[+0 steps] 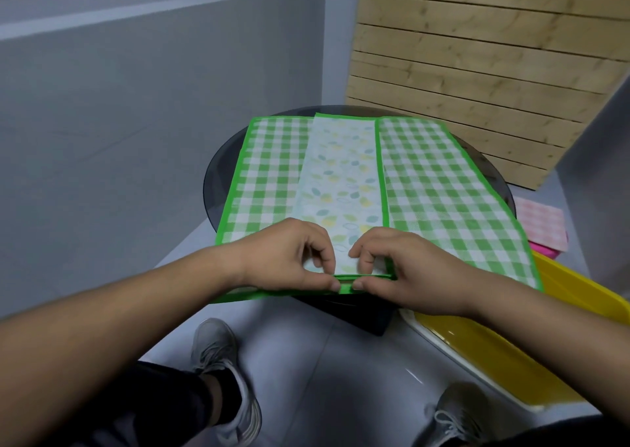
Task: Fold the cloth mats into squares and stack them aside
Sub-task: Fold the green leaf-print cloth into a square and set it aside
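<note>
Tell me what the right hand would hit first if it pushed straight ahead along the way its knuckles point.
The right hand points up and left, toward the left hand. Their fingertips nearly meet on the green mat, so it would likely meet the left hand's fingers first; depth is uncertain.

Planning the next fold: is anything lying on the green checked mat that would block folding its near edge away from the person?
Nothing visible. Both hands, left and right, pinch the green checked mat's near hem, and its top surface is bare all the way to the far edge.

Single head-worn camera, looking forward and steeply down, close above both hands [344, 266]; table [218, 174] beyond them, floor [324, 361] and shoes below.
</note>
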`<state>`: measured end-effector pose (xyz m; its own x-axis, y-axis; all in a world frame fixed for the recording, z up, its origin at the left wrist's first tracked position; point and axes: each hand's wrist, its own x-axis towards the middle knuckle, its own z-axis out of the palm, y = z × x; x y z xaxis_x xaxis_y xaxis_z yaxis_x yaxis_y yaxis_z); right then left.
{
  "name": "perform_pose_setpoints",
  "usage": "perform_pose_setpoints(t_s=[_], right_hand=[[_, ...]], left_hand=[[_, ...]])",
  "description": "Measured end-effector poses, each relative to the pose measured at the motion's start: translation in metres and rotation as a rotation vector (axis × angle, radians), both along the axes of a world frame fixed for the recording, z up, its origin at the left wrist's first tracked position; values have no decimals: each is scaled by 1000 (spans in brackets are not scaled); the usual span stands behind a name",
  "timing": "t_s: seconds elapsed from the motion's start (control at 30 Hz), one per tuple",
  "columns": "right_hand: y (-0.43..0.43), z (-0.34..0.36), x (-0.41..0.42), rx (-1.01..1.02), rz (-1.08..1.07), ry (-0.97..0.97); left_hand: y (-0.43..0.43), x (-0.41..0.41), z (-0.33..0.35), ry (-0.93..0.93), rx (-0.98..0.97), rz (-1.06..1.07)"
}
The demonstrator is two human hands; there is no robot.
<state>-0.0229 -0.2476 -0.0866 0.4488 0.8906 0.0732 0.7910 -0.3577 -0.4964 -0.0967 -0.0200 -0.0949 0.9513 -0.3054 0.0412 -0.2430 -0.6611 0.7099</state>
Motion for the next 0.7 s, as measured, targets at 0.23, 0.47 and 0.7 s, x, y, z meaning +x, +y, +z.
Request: perform_pose_setpoints(t_s=[0.23,0.47,0.7], right_hand=[[3,23,15,100,-98,63],[7,51,44,255,-233,145],[29,69,82,422,-397,281]], left_hand=[[12,9,39,-25,-65,63],[24,26,72,-44,-192,131],[32,69,72,-116,-348,336]])
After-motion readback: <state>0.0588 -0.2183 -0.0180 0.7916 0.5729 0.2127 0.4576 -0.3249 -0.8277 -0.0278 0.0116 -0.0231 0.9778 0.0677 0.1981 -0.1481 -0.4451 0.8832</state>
